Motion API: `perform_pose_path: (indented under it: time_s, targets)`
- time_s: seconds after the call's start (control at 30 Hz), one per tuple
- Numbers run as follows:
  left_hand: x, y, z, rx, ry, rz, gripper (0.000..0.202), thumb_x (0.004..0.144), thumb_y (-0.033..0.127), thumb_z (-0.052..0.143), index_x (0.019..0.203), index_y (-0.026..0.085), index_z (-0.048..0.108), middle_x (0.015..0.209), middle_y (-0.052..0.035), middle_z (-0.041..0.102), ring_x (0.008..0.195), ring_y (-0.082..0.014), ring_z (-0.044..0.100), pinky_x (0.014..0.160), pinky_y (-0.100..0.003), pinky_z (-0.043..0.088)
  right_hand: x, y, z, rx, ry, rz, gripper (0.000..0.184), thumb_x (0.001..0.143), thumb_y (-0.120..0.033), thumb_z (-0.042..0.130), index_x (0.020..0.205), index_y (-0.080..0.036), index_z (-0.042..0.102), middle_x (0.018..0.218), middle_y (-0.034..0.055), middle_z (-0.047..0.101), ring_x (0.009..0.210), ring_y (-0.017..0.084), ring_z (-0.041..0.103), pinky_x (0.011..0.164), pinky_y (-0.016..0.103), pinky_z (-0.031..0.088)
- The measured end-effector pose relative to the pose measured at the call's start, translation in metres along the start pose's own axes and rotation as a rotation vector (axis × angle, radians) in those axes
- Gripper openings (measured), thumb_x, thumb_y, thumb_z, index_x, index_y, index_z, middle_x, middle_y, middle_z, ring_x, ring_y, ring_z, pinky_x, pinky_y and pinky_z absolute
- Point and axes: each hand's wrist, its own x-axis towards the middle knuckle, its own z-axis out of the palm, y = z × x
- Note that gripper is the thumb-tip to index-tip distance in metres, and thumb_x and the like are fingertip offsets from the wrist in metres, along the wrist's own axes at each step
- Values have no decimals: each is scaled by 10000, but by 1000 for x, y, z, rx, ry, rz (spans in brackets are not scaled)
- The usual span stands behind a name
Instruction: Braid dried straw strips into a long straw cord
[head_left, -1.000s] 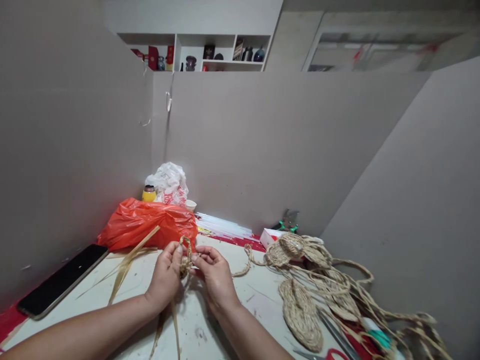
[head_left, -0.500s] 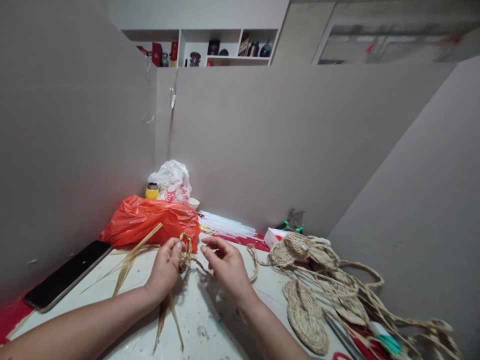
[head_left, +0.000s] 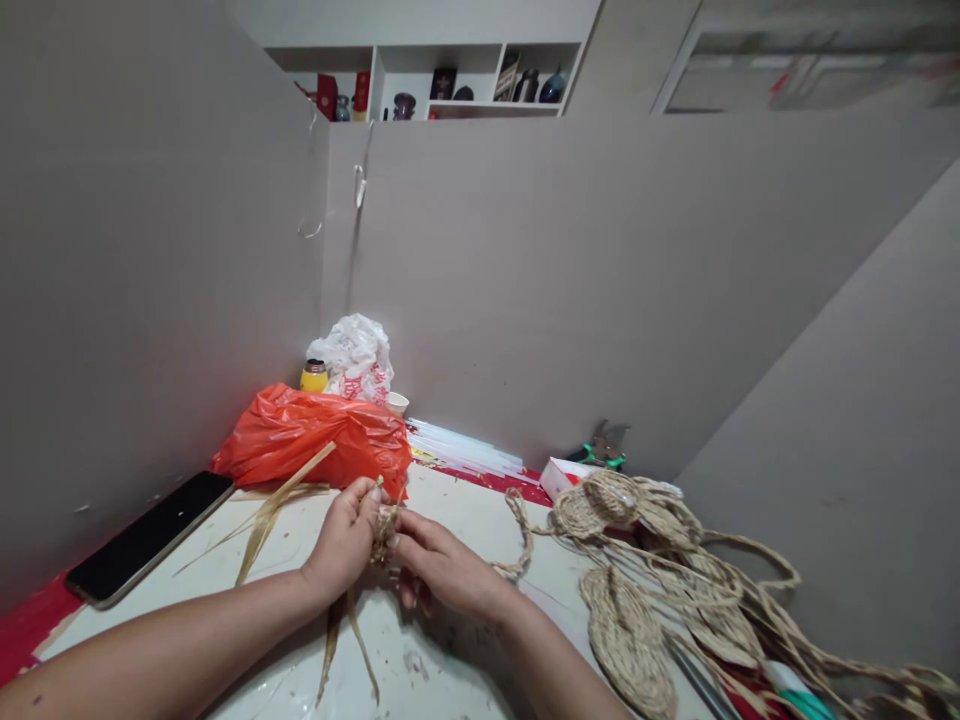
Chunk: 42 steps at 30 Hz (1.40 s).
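My left hand (head_left: 346, 538) and my right hand (head_left: 441, 568) meet over the white tabletop (head_left: 457, 500), both pinched on a small braided straw piece (head_left: 384, 530). Loose straw strips (head_left: 349, 630) hang down from the piece between my wrists. Longer dry straw leaves (head_left: 277, 500) trail away to the left of my left hand, toward the orange plastic bag (head_left: 315, 440).
A black phone (head_left: 150, 538) lies at the left. Behind the orange bag are a white bag (head_left: 356, 357), a yellow jar (head_left: 314, 377) and a small cup (head_left: 396, 402). Woven straw ovals and braids (head_left: 637, 570) pile at the right, with green-handled pliers (head_left: 600, 450). Grey panels wall in the table.
My right hand, which had opened and drawn away half a second ago, has come back and closed on the braided piece. The view has shifted slightly to the left and down.
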Motion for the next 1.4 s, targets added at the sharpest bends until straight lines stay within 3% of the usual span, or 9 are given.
perform_pose_path:
  time_s: [0.13, 0.27, 0.57, 0.73, 0.83, 1.03, 1.23, 1.3, 1.4]
  targets:
    - [-3, 5, 3, -87, -12, -127, 374, 747, 528, 565, 740, 165, 474, 550, 55, 447, 487, -74, 379, 478, -190, 309, -2, 0, -3, 56, -42, 31, 237, 812, -431, 554, 810, -197, 513, 576, -77, 432, 385, 35, 305, 327, 136, 244]
    - [-7, 11, 7, -133, -109, -245, 425, 683, 554, 625, 753, 153, 500, 524, 61, 437, 456, -64, 351, 450, -189, 261, -1, 0, -11, 43, -116, 71, 287, 757, -423, 648, 738, -149, 563, 524, -84, 373, 381, 18, 232, 345, 163, 183]
    - [-10, 14, 9, -216, -220, -217, 422, 712, 553, 621, 755, 146, 517, 567, 47, 470, 472, -57, 384, 473, -188, 288, -1, 8, -19, 288, -170, 115, 303, 729, -433, 681, 743, -156, 560, 547, -83, 409, 363, 18, 181, 323, 192, 72]
    - [-9, 20, 7, -307, -245, -287, 394, 710, 514, 645, 796, 154, 511, 495, 71, 441, 414, -50, 364, 441, -180, 273, 2, 11, -24, 259, -129, 93, 306, 717, -427, 690, 738, -145, 575, 579, -64, 474, 360, 15, 216, 318, 190, 91]
    - [-3, 30, 3, -311, -184, -325, 377, 691, 484, 667, 767, 157, 496, 453, 89, 400, 371, -37, 308, 404, -171, 225, 2, 14, -42, 212, -35, 63, 313, 680, -411, 716, 679, -140, 560, 543, -67, 452, 377, 21, 251, 335, 182, 128]
    - [13, 34, -8, -318, -114, -388, 354, 679, 409, 665, 687, 193, 384, 459, 105, 332, 352, -18, 215, 373, -156, 122, -20, 9, -102, 88, 299, 84, 357, 670, -471, 700, 661, -165, 517, 466, -105, 328, 367, 28, 212, 337, 170, 145]
    - [16, 18, -9, -260, -18, -388, 257, 727, 386, 588, 741, 204, 407, 451, 101, 367, 342, -22, 186, 361, -157, 104, -39, -10, -121, 90, 372, 24, 351, 675, -452, 708, 665, -156, 520, 516, -84, 378, 386, 19, 264, 340, 143, 190]
    - [17, 13, -11, -245, 12, -352, 226, 745, 379, 559, 758, 201, 420, 473, 85, 428, 337, -20, 188, 357, -158, 104, -48, -19, -129, 172, 501, -40, 338, 647, -410, 739, 672, -157, 514, 515, -84, 385, 384, 14, 268, 330, 127, 193]
    - [21, 6, -15, -243, -3, -375, 200, 752, 359, 541, 755, 201, 419, 491, 80, 451, 331, -16, 183, 354, -159, 89, -73, -36, -156, 373, 818, -260, 310, 620, -320, 746, 653, -174, 475, 498, -95, 353, 358, 6, 239, 306, 110, 189]
